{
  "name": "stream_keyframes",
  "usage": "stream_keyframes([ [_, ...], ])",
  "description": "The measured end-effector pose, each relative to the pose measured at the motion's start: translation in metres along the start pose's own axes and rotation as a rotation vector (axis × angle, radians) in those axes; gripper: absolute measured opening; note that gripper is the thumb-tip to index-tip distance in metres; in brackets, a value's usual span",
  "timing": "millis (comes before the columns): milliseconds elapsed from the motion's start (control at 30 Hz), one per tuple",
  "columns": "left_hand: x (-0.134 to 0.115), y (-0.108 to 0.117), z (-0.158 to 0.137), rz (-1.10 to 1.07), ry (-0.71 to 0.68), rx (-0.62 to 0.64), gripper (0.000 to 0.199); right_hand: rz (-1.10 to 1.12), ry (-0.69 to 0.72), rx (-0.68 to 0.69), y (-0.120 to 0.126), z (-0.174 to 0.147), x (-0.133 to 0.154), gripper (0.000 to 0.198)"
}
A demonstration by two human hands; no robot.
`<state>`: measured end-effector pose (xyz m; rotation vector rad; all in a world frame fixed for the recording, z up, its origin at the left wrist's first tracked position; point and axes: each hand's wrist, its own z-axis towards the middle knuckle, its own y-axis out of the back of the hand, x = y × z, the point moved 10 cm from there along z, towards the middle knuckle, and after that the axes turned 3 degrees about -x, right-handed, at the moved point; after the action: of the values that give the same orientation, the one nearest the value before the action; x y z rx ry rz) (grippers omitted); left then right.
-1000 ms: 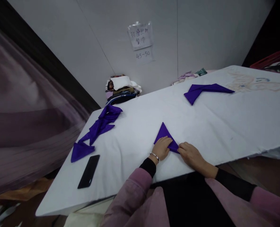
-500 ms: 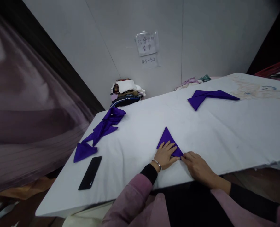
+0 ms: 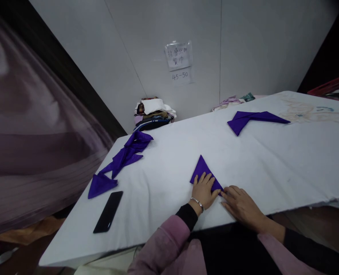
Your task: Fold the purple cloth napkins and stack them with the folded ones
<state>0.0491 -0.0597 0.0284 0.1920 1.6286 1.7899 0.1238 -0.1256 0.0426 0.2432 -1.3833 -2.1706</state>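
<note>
A purple cloth napkin [image 3: 200,168], folded into a triangle, lies on the white-covered table [image 3: 172,152] in front of me. My left hand [image 3: 204,191] rests flat on its lower part with the fingers spread. At the napkin's right corner is my right hand [image 3: 242,206], its fingertips touching the tip and its thumb held apart below. Part of the near edge is hidden under my left hand.
Several crumpled purple cloths [image 3: 126,152] lie along the table's left side, above a black phone [image 3: 108,212]. Another folded purple cloth [image 3: 255,116] lies at the back right. Stacked clothes [image 3: 152,114] stand behind the far edge, below a paper sign [image 3: 178,55].
My right thumb has come away from the napkin's corner, and the right fingers have loosened. My left hand has slid slightly to the right and stays flat on the cloth.
</note>
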Motion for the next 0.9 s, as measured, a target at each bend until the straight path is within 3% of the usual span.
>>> stream_keyframes([
  [133, -0.002, -0.004, -0.002, 0.058, 0.062, 0.02, 0.05, -0.022, 0.021, -0.032, 0.004, 0.002, -0.008, 0.022],
  [300, 0.001, 0.009, 0.005, 0.097, 0.078, 0.046, 0.04, 0.008, 0.031, -0.038, 0.006, 0.004, -0.014, 0.022],
  [433, 0.042, 0.03, 0.023, 0.119, 0.231, 0.015, 0.032, 0.067, 0.002, -0.047, 0.006, 0.004, -0.018, 0.025],
  [533, 0.082, 0.04, 0.03, 0.065, 0.419, -0.032, 0.042, 0.073, -0.004, -0.038, 0.001, 0.003, -0.018, 0.026],
  [633, 0.11, 0.034, 0.029, -0.111, 0.585, -0.007, 0.051, 0.058, 0.015, -0.018, -0.003, 0.002, -0.018, 0.028],
  [767, 0.118, 0.028, 0.015, -0.184, 0.658, 0.035, 0.057, 0.053, 0.036, -0.001, 0.0, 0.008, -0.03, 0.031],
  [900, 0.113, 0.03, -0.018, -0.187, 0.698, 0.052, 0.059, 0.103, 0.097, 0.042, 0.003, 0.02, -0.049, 0.033],
])
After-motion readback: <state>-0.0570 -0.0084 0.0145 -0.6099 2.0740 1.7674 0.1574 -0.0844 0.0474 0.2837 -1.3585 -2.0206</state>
